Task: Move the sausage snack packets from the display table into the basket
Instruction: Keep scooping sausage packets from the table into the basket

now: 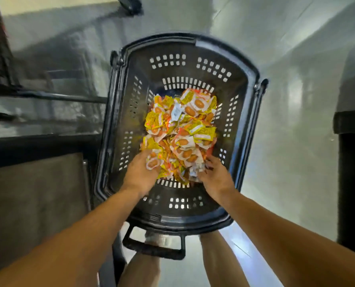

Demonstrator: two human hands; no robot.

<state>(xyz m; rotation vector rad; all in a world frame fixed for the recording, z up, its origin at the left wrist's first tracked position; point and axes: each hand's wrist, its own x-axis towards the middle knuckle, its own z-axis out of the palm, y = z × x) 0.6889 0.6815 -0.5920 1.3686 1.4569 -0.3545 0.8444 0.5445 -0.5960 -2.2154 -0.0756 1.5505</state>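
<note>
1. Sausage snack packets (180, 129) heaped in black perforated basket (249, 112), just ahead of both hands.
2. Left hand (141, 172) and right hand (213, 175) cup a bunch of packets from either side at the pile's near end; exact finger spread blurred, can't tell. Looks like a drop-off.
3. Basket on glossy grey floor (296, 100); dark table edge (37, 141) off the left hand.
</note>
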